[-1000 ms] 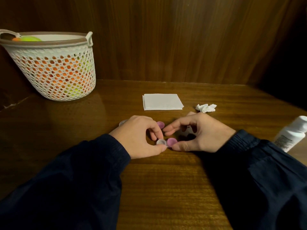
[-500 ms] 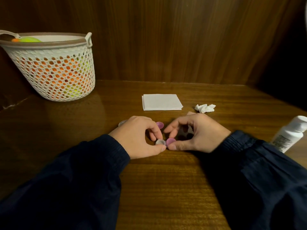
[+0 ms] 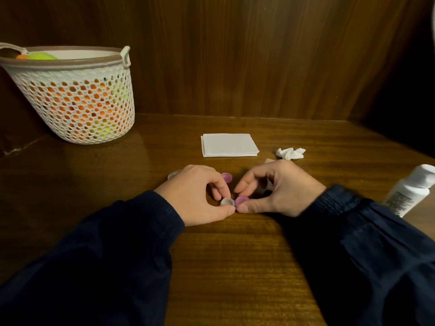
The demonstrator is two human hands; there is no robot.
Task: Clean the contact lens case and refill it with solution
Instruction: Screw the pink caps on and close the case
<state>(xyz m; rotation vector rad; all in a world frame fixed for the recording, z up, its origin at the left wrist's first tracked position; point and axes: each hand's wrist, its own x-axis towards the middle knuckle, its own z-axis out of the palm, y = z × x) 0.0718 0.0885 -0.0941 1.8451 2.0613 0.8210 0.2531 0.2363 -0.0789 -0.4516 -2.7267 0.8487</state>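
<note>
1. The lens case (image 3: 227,202) sits on the wooden table (image 3: 235,255) between the two hands, its clear well showing, close in front of the person.
2. The left hand (image 3: 197,196) pinches the clear well between thumb and forefinger, holding it down against the table.
3. The right hand (image 3: 280,191) pinches a purple cap (image 3: 242,200) just beside that well, thumb under it and fingers curled over.
4. A second purple cap (image 3: 226,177) lies just behind the left fingers; a pale round piece (image 3: 173,175) peeks out beyond the left hand, and I cannot tell what it is.
5. The step looks like fitting or removing the cap on the well; which of the two cannot be told.
6. To do it well, keep the case flat and steady with the left pinch so any liquid stays in.
7. Set the cap level on the well before turning, so the thread does not cross.
8. Turn lightly with the fingertips only.
9. The solution bottle (image 3: 407,191) leans at the right edge; the folded tissue (image 3: 229,145) and crumpled tissue (image 3: 290,153) lie behind, within reach for wiping spills.
</note>
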